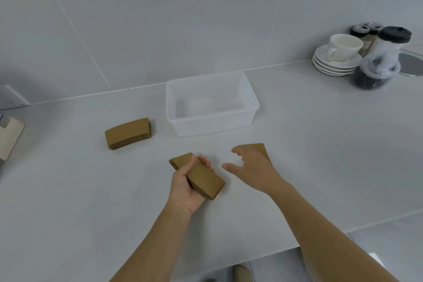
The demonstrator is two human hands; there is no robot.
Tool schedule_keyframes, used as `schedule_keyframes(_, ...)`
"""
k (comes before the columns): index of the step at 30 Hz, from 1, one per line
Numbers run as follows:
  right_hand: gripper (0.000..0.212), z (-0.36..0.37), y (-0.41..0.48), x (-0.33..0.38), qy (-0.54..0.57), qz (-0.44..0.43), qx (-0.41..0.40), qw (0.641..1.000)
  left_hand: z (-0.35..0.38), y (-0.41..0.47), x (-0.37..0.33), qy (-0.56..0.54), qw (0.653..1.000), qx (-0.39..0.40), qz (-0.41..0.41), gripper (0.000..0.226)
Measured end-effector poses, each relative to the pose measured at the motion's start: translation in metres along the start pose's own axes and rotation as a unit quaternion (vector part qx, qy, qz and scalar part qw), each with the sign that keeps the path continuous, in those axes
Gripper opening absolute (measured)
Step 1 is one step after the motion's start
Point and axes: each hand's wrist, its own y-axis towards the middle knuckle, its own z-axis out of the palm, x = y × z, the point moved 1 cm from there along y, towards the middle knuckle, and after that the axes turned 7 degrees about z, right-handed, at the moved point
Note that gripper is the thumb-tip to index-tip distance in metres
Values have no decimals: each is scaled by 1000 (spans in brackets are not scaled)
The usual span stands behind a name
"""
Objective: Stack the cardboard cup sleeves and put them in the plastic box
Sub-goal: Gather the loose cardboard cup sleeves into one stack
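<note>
My left hand (186, 186) grips a thick stack of brown cardboard cup sleeves (202, 178), held slanted just above the counter. My right hand (253, 167) hovers to the right of it with fingers spread and nothing in it, partly covering another sleeve (259, 147) that lies flat on the counter. A second stack of sleeves (128, 133) rests on the counter to the left. Behind the hands stands the clear plastic box (250, 96), with nothing inside.
White saucers with a cup (338, 52) and lidded jars (380, 62) stand at the back right. A wall socket (11, 97) and a pale object (9, 137) sit at the left edge. The counter's front edge (343, 231) runs near my right forearm.
</note>
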Motion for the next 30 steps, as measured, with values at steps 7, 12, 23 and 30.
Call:
schedule_keyframes(7, 71, -1, 7, -34, -106, 119, -143, 977, 4, 1, 10, 17, 999, -14, -25, 9)
schedule_keyframes(12, 75, 15, 3, -53, -147, 139, -147, 968, 4, 2, 13, 28, 999, -9, -22, 11)
schedule_keyframes(23, 42, 13, 5, -47, -148, 110, -139, 973, 3, 3, 10, 5, 999, -24, -26, 35)
schedule_keyframes(30, 43, 8, 1, -3, 71, 51, -40, 995, 0, -1, 0, -18, 999, -29, -19, 49)
